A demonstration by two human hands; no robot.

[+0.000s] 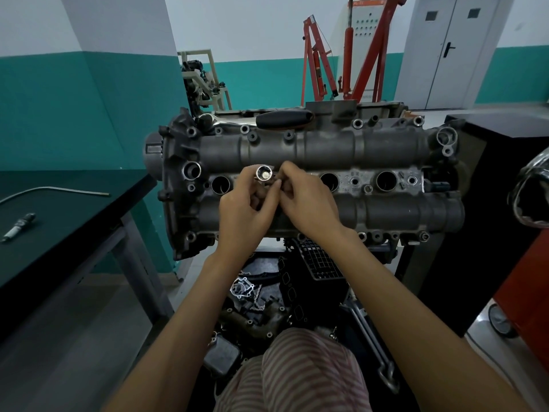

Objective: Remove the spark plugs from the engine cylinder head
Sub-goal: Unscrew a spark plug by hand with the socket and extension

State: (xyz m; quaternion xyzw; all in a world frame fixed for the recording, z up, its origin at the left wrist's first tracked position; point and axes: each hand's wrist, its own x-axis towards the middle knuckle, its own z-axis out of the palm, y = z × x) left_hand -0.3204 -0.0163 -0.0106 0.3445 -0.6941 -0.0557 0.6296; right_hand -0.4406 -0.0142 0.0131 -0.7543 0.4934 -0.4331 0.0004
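Note:
The grey engine cylinder head (pixel 326 150) lies across the middle of the view, with open round plug wells (pixel 221 184) along its centre. Over the second well my left hand (pixel 242 208) grips a shiny metal spark plug socket (pixel 264 174), its open end facing me with a pale plug tip visible inside. My right hand (pixel 306 203) pinches at the socket's side, fingers curled against it. A removed spark plug (pixel 17 227) lies on the dark table at the left.
A ratchet wrench with a black handle (pixel 282 118) rests on the far edge of the head. A bent metal rod (pixel 53 191) lies on the left table (pixel 89 209). Loose engine parts (pixel 267 298) sit on the floor below. A black cabinet (pixel 505 173) stands at the right.

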